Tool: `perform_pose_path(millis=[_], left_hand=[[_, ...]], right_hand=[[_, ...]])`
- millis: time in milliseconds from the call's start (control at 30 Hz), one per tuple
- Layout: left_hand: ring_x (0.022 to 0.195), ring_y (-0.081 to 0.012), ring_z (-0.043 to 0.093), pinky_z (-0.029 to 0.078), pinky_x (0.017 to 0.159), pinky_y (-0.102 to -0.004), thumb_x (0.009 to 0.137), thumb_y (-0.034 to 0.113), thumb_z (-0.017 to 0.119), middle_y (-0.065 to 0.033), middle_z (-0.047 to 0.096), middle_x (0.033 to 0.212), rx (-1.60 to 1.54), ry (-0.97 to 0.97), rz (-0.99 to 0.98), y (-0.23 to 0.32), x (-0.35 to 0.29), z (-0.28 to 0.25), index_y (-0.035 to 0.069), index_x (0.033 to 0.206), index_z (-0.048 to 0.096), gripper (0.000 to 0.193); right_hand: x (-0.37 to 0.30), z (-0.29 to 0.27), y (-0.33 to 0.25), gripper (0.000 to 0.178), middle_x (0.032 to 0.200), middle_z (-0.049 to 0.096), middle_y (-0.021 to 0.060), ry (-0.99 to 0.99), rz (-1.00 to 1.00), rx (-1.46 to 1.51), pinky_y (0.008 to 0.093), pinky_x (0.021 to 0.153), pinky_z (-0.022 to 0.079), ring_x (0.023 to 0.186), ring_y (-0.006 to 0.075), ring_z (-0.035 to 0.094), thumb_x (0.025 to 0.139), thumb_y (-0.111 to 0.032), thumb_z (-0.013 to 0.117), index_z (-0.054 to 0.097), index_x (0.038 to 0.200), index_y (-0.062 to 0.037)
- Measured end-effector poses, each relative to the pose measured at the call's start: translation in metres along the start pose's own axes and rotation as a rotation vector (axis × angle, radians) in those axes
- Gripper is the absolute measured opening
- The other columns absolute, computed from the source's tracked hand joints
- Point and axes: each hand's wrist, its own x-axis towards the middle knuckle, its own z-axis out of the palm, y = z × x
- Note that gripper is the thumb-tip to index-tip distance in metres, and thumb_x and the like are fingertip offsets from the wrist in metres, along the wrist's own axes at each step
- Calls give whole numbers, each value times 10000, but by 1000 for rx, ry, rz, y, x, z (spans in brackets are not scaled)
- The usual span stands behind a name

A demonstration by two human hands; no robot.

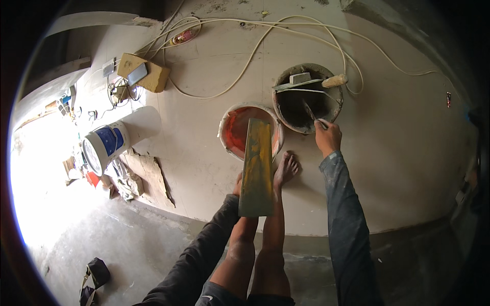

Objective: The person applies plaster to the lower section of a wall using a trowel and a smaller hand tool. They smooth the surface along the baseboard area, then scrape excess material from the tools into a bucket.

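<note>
My left hand (237,184) is closed behind a long plastering float (256,168), yellowish and smeared with grey, and holds it up in front of my legs. Its fingers are mostly hidden by the float. The float's far end overlaps an orange-lined bucket (236,127). To the right, my right hand (327,137) is wrapped round the handle of a small trowel (308,108), whose blade points down into a dark mortar bucket (278,109). Across that bucket's far rim lies another tool with a wooden handle (335,81), beside a small grey block (299,78).
Pale cables (245,66) loop over the floor beyond the buckets. A yellow block (158,76) with a phone (137,74) on it lies far left. Below it are a white-and-blue bucket (113,140) on its side and torn cardboard (148,176). A black bag (98,273) lies near left.
</note>
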Motion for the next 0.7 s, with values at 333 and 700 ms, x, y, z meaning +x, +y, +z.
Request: perform_pose_path(millis=[333, 700], left_hand=[[882, -343, 692, 536, 778, -412, 966, 190, 611, -194, 688, 977, 666, 131, 459, 87, 46, 12, 9, 1136, 634, 249], [863, -413, 710, 575, 735, -431, 931, 126, 618, -216, 722, 878, 955, 340, 355, 92, 82, 0, 37, 1006, 751, 177]], right_hand=[[-46, -9, 13, 392, 1112, 717, 238, -30, 166, 117, 419, 947, 523, 1065, 380, 683, 950, -305, 647, 716, 1159, 19], [-40, -5, -4, 394, 1149, 708, 243, -55, -101, -171, 422, 916, 542, 1066, 378, 688, 988, -274, 591, 670, 1211, 40]])
